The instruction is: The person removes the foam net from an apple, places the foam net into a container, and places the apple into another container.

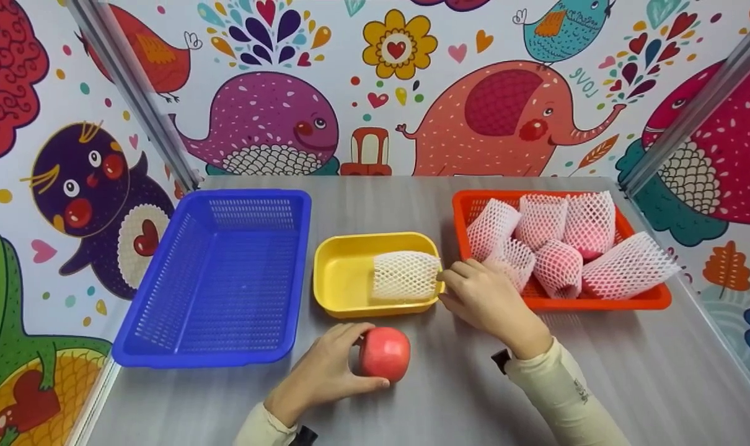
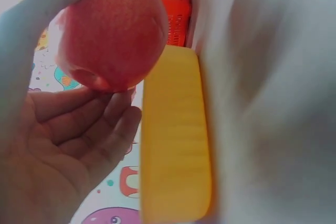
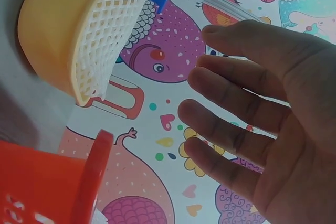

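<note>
My left hand (image 1: 322, 368) grips a red apple (image 1: 385, 354) between thumb and fingers, in front of the yellow container. In the left wrist view the apple (image 2: 113, 32) shows a dimple, and the fingers curve beneath it. My right hand (image 1: 489, 303) is by the right end of the yellow container (image 1: 344, 279), holding nothing. Its fingers are spread and slightly bent in the right wrist view. A white foam net sleeve (image 1: 406, 274) lies in the right part of that container, its edge up at the rim.
To the left stands a blue plastic basket (image 1: 245, 297) with nothing in it. A red basket (image 1: 651, 301) at the right holds several pinkish-red fruits in white foam nets (image 1: 632, 266). Patterned panels (image 1: 375, 80) close off the grey table's back and sides.
</note>
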### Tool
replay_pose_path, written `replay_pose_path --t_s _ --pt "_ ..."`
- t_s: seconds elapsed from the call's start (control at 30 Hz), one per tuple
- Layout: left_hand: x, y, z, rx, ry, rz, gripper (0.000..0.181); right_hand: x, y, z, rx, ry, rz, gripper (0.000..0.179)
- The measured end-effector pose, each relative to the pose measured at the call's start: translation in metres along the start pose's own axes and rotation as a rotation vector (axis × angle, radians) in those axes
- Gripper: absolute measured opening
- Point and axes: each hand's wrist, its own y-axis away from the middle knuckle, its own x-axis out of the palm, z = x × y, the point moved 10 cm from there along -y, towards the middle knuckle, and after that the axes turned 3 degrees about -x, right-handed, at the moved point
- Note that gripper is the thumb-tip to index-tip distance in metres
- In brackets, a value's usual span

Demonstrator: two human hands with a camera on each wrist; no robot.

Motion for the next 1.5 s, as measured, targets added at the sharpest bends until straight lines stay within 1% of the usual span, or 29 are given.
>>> replay_pose_path --t_s 0.13,0.3,0.37,0.43,0.5,0.6,0.7,0.8,0.9,1.0,1.1,1.2,1.3,1.43,1.5 --pt "-0.022 -0.003 -0.008 0.029 -0.046 -0.029 0.078 0.002 0.007 0.002 0.001 -0.028 -0.001 0.023" --pt "-0.059 -0.01 -0.022 0.114 -0.146 -0.107 0.077 0.011 0.016 0.005 0.01 -0.063 0.038 0.025" --pt "-0.075 -0.013 -0.025 0.12 -0.19 -0.13 0.077 0.014 0.02 0.007 0.006 -0.072 0.045 0.025" --pt "-0.09 -0.017 -0.025 0.104 -0.221 -0.142 0.078 0.016 0.023 0.009 0.002 -0.081 0.044 0.025" --pt "-0.105 -0.021 -0.022 0.072 -0.241 -0.149 0.079 0.017 0.027 0.011 -0.002 -0.087 0.043 0.025" --pt "-0.124 -0.029 -0.015 0.022 -0.256 -0.157 0.08 0.02 0.034 0.015 -0.005 -0.115 0.043 0.026" --pt "-0.14 -0.038 -0.006 -0.019 -0.27 -0.156 0.078 0.022 0.042 0.019 -0.019 -0.138 0.039 0.025" --pt "-0.155 -0.048 0.008 -0.063 -0.294 -0.147 0.078 0.023 0.046 0.023 -0.034 -0.154 0.036 0.025" --pt "-0.169 -0.058 0.026 -0.115 -0.317 -0.141 0.08 0.023 0.048 0.024 -0.034 -0.162 0.037 0.024" --pt "-0.181 -0.07 0.049 -0.175 -0.333 -0.128 0.08 0.024 0.049 0.024 -0.025 -0.174 0.05 0.023" --pt "-0.187 -0.087 0.075 -0.24 -0.336 -0.092 0.078 0.028 0.052 0.022 -0.005 -0.173 0.072 0.022" --pt "-0.187 -0.104 0.102 -0.299 -0.333 -0.052 0.078 0.029 0.054 0.023 -0.001 -0.167 0.079 0.023" --pt "-0.183 -0.117 0.127 -0.346 -0.332 -0.029 0.079 0.028 0.055 0.024 -0.01 -0.164 0.07 0.023" --pt "-0.169 -0.125 0.153 -0.388 -0.342 0.002 0.08 0.028 0.058 0.025 -0.017 -0.167 0.064 0.024" --pt "-0.159 -0.127 0.163 -0.392 -0.351 0.024 0.081 0.029 0.061 0.024 -0.015 -0.172 0.071 0.024"
